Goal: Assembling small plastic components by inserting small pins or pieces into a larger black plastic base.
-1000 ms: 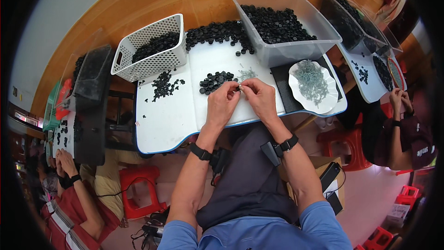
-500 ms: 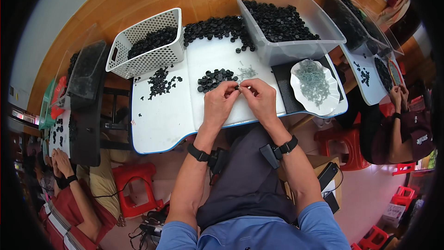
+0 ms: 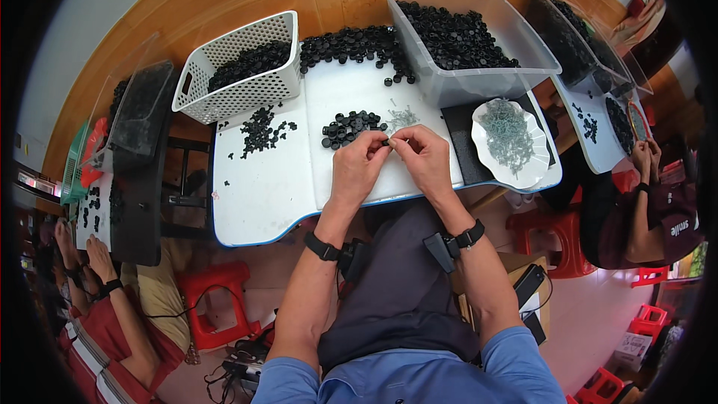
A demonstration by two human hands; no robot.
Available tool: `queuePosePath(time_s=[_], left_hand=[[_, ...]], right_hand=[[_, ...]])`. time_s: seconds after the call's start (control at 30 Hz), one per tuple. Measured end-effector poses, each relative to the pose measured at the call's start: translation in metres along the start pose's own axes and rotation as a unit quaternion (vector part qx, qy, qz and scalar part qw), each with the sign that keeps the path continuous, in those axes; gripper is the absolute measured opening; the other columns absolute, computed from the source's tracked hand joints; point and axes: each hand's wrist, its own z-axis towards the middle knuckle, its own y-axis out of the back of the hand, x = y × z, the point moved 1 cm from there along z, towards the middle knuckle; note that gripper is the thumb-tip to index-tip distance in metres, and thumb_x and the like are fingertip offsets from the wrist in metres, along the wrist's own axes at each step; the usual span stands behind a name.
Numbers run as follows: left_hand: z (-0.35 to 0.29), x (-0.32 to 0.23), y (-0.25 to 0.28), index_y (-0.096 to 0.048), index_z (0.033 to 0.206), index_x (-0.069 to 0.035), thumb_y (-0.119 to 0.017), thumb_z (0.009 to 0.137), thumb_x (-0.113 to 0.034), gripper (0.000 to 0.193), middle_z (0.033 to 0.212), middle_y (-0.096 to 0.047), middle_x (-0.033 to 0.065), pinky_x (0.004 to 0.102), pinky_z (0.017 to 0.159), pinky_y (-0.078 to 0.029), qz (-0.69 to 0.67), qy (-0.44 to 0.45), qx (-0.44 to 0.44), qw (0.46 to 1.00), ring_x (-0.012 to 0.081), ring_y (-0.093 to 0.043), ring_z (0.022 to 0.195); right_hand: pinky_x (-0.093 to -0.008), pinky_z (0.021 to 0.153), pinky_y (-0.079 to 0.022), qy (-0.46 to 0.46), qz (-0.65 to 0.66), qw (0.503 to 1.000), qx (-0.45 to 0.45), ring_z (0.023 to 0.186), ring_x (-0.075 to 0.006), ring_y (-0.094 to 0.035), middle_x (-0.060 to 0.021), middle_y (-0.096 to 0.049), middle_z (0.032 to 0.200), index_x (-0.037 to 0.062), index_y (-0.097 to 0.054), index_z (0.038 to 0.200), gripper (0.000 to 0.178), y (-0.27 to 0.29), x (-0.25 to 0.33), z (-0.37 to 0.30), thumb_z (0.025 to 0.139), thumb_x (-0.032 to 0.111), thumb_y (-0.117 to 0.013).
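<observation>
- Fingertips of my left hand [image 3: 359,167] and right hand [image 3: 423,158] pinched together on one small black cap [image 3: 387,143].
- Loose black caps [image 3: 348,127] heaped just beyond, mid-worktop [image 3: 262,194].

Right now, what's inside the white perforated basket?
The white perforated basket holds a heap of small black parts, piled toward its far side. Its walls hide how deep the heap goes.

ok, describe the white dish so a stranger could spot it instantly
On the white tabletop, look to the right of the person's right hand. The white dish lies on a dark mat below the clear bin; it alone holds pale grey-green wire bits, not black caps.
</observation>
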Motion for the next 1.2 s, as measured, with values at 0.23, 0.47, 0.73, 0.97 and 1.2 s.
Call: queuePosePath(time_s=[0.23,0.47,0.73,0.97,1.2], left_hand=[[-0.001,-0.004,0.0,-0.069,0.112,-0.001,-0.076,0.093,-0.007,0.022,0.091,-0.079,0.0118,0.0298,0.075,-0.06,-0.047,0.009,0.002,0.999,0.0172,-0.078,0.085],[0.0,-0.007,0.005,-0.07,0.114,-0.003,-0.075,0.094,-0.006,0.021,0.091,-0.075,0.0043,0.0247,0.072,-0.054,-0.11,0.02,0.015,0.994,0.0093,-0.07,0.083],[-0.001,-0.007,0.007,-0.074,0.113,-0.004,-0.076,0.092,-0.005,0.021,0.09,-0.072,0.0007,0.0228,0.067,-0.05,-0.127,0.009,0.013,0.992,0.0058,-0.063,0.076],[-0.001,-0.007,0.006,-0.075,0.113,-0.005,-0.078,0.091,-0.006,0.023,0.087,-0.07,0.0001,0.0219,0.064,-0.048,-0.092,-0.001,0.017,0.996,0.0046,-0.06,0.072],[-0.005,-0.001,0.016,-0.074,0.114,-0.006,-0.077,0.09,-0.002,0.024,0.089,-0.068,0.0002,0.0219,0.067,-0.047,-0.101,0.019,-0.151,0.983,0.0058,-0.058,0.074]], right_hand=[[-0.025,0.062,-0.049,-0.019,0.023,1.0,0.009,0.07,-0.008,-0.063,-0.0055,-0.073,0.086,-0.0005,-0.075,0.099,0.009,0.002,0.0,0.0,0.092,0.006,-0.073],[-0.0258,0.074,-0.056,-0.073,0.179,0.975,0.11,0.082,-0.0112,-0.069,-0.0065,-0.074,0.095,-0.0041,-0.071,0.112,0.017,0.006,-0.003,0.005,0.098,0.002,-0.065],[-0.0277,0.077,-0.058,-0.088,0.218,0.962,0.139,0.085,-0.0137,-0.071,-0.0083,-0.074,0.097,-0.004,-0.069,0.111,0.015,0.016,0.0,0.011,0.097,0.0,-0.067],[-0.0254,0.077,-0.056,-0.101,0.225,0.961,0.123,0.084,-0.0115,-0.069,-0.0055,-0.074,0.095,-0.0016,-0.071,0.108,0.014,0.018,-0.001,0.01,0.095,0.002,-0.072],[-0.0205,0.068,-0.049,-0.087,0.191,0.977,0.028,0.076,-0.0057,-0.064,-0.0006,-0.072,0.089,-0.0007,-0.075,0.111,0.018,0.014,-0.005,0.009,0.094,0.005,-0.074]])
